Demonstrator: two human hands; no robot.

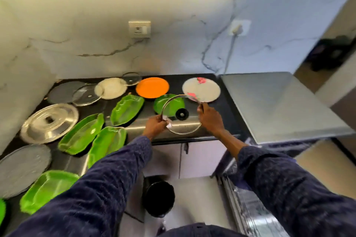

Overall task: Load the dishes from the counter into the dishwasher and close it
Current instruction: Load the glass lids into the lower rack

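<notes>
Leftmost, on the dark desk (pixel 227 106): a grey round plate (pixel 23 169), a steel lid (pixel 50 123), several green leaf-shaped trays (pixel 81 133), two smaller glass lids (pixel 86 94) and a white plate (pixel 111 88). Further along: an orange plate (pixel 152 87) and a green round plate (pixel 165 102). Centre: a glass lid (pixel 182 114) with a black knob, lifted clear above the desk's front edge and tilted. The left hand (pixel 156 125) pinches its metal rim on the near left side; the right hand (pixel 209 116) grips the rim on the right. Next right: a white flowered plate (pixel 201 89) lying flat on the desk. Far right and lower: the dishwasher (pixel 248 204), apparently open, its rack only partly in view. Handling note: the lid is best kept in both hands by the rim, carried rightward and down past the desk's edge, then stood on edge between the rack tines, knob facing inward, so it neither rolls nor knocks other ware. Most dishes remain unloaded.
</notes>
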